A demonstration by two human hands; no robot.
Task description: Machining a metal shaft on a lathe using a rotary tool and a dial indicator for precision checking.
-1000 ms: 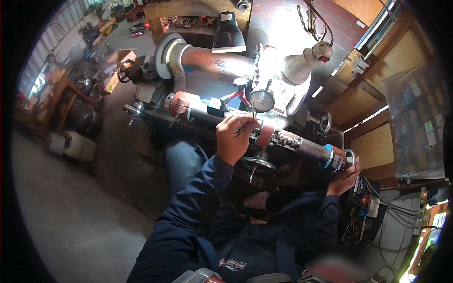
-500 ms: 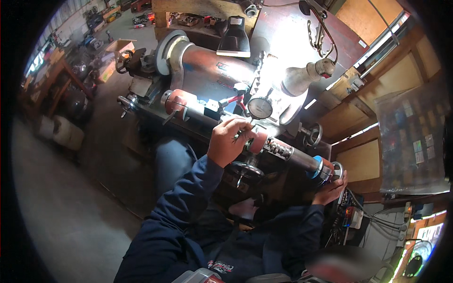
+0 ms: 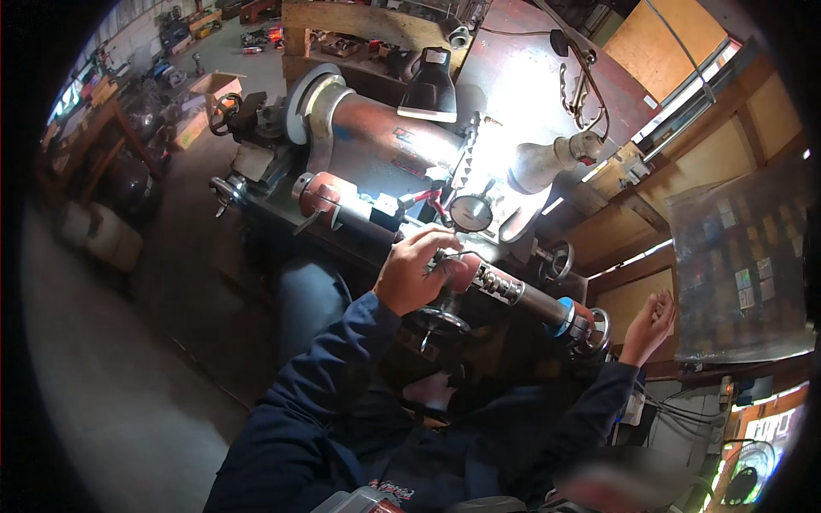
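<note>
My left hand (image 3: 417,272) is closed in a pinch on a thin bent metal rod (image 3: 463,253), at the red collar (image 3: 464,271) of a long horizontal steel shaft. A coil spring (image 3: 499,286) sits on the shaft just right of that collar. Close above my fingers is a round dial gauge (image 3: 471,213) on a red jointed arm (image 3: 421,197). My right hand (image 3: 648,329) is raised in the air, fingers loosely bent, with nothing visible in it. It is apart from the bright handwheel (image 3: 596,331) at the shaft's right end, beside a blue ring (image 3: 565,316).
Behind the shaft lies the machine's large reddish drum-shaped body (image 3: 389,128). A beige work lamp (image 3: 556,162) and a black lamp (image 3: 429,85) hang over it. Below my left hand is a dark handwheel (image 3: 438,321). A plastic sheet (image 3: 742,265) covers the right wall.
My right hand has let go of the handwheel at the shaft's end and moved up and right. My left hand stays at the collar with the thin rod. The view has shifted slightly.
</note>
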